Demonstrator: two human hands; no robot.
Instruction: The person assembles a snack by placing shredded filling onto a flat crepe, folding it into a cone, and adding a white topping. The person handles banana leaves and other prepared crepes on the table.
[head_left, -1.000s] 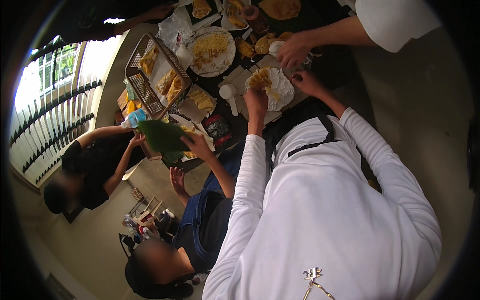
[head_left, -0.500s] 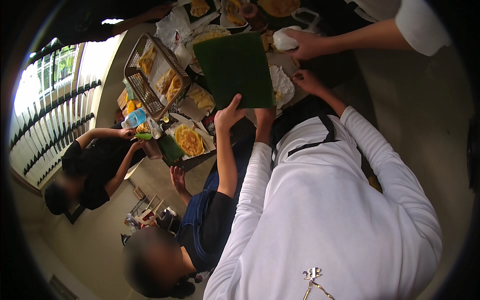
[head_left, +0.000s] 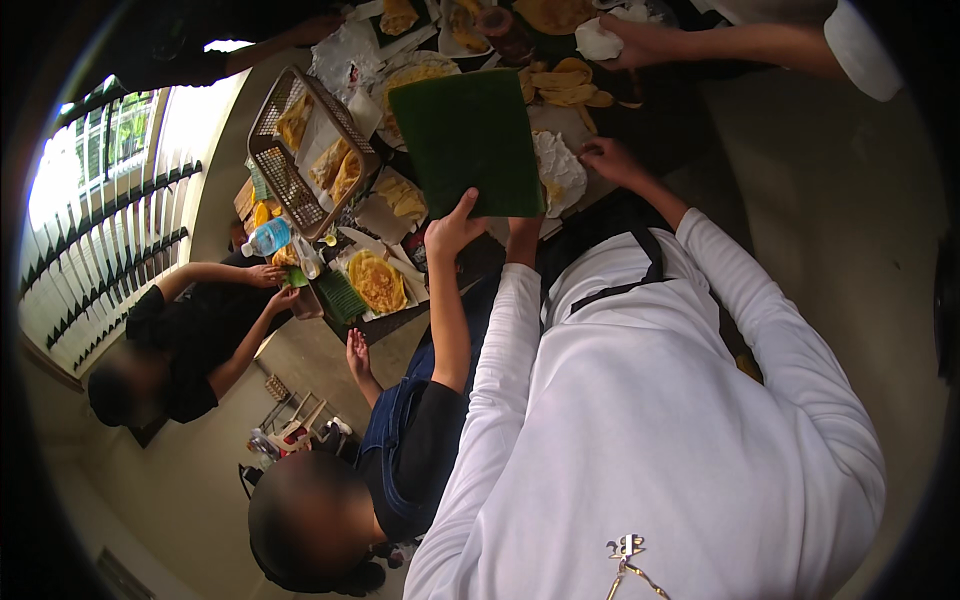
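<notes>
Two white-sleeved arms reach up from the lower edge toward a crowded table (head_left: 650,110).

The left hand (head_left: 522,232) meets the lower edge of a dark green banana-leaf sheet (head_left: 470,140). Its fingers pass behind the leaf, so whether they clasp it cannot be told. Just beside it, a seated co-worker's hand (head_left: 452,228) pinches the same edge, thumb on top. The leaf appears to be held flat and raised so that it clears the food beneath, with support shared at one edge.

The right hand (head_left: 608,160) lies apart from the leaf, to its right. Its fingers are loosely bent and their tips rest at the edge of a crumpled white paper (head_left: 560,172), grasping nothing.

Left of the leaf stand a wire basket (head_left: 300,150) of fried pieces, a water bottle (head_left: 267,238) and a yellow flatbread (head_left: 377,282). At the far rim another person's hand (head_left: 640,42) closes on a white wad.
</notes>
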